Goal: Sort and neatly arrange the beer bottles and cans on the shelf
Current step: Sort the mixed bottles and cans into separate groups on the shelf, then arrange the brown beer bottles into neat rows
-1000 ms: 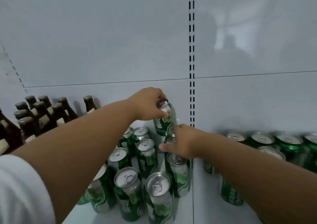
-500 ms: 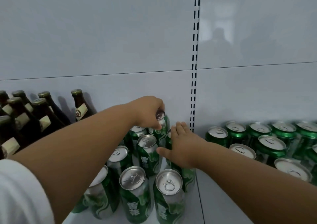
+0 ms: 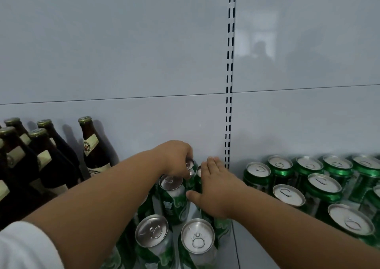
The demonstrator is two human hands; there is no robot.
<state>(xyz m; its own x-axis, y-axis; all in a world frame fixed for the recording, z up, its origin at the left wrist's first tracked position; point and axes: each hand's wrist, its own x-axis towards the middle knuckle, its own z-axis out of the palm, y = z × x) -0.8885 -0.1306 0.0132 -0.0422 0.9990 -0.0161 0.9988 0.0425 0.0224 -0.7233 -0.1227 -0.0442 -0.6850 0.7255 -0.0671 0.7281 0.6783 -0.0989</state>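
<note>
- The left hand (image 3: 176, 158) reaches forward from the lower left, its bare forearm stretched across the middle cans; a white sleeve (image 3: 24, 246) covers the upper arm at the bottom left corner.
- Its fingers curl down over the top of the rearmost can (image 3: 190, 165), which stands close to the back panel (image 3: 123, 63); the hand is closed around that can's rim.
- The right hand (image 3: 216, 188) comes in from the lower right with fingers extended and held together, the thumb spread out to the left.
- Its palm lies flat against the right side of a second can (image 3: 199, 173) just beside the gripped one; the hand is wide, pressing and not grasping.
- The middle group of green cans (image 3: 174, 200) stands upright between the two arms, tops silver; two nearer ones (image 3: 197, 238) sit side by side at the bottom centre.
- On the right, past the slotted upright (image 3: 229, 83), another cluster of green cans (image 3: 322, 184) stands in rows on the shelf (image 3: 238, 254).
- On the left, brown beer bottles (image 3: 93, 145) with cream labels and gold caps stand grouped against the back panel, one standing apart nearest the cans.
- All cans show sealed tops; whether the bottles are full cannot be told.
</note>
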